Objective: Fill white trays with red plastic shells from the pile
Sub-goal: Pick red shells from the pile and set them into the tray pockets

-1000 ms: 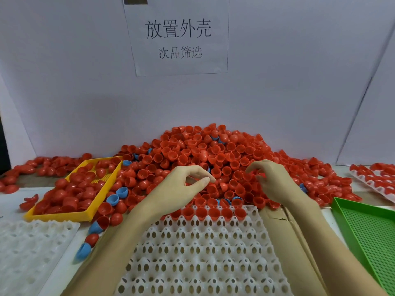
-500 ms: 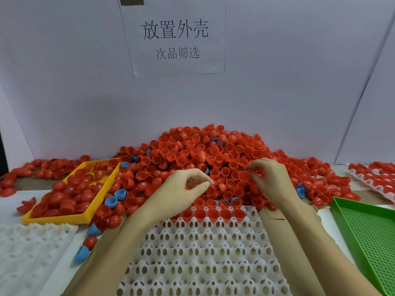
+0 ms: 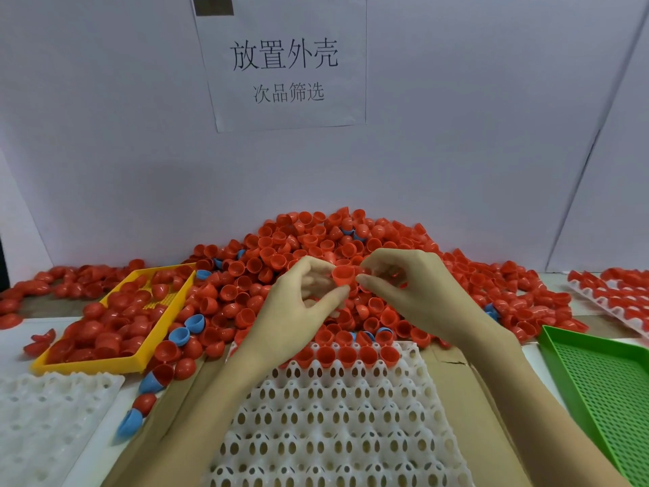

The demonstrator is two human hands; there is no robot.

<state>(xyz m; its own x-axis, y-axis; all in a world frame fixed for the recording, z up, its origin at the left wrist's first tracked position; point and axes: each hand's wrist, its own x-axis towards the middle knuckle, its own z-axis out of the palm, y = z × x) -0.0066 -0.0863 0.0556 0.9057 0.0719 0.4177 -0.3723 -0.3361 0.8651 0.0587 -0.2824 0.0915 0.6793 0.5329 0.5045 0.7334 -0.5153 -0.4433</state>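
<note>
From the head camera, both hands met above the pile of red shells [image 3: 351, 240]. The left hand [image 3: 305, 300] pinched a single red shell [image 3: 342, 275] between thumb and fingertips, open side up. The right hand [image 3: 411, 290] curled close beside it; something red showed inside its fingers, probably another shell, though the view was too blurred to be sure. The white tray [image 3: 337, 416] lay just below, with only its far row filled. Doing this well probably meant seating the shell mouth-up in the next free pocket.

bright, even light w/ soft shadows; wide-angle bending at edges, slight blur on fingers [image 3: 318, 281].
</note>
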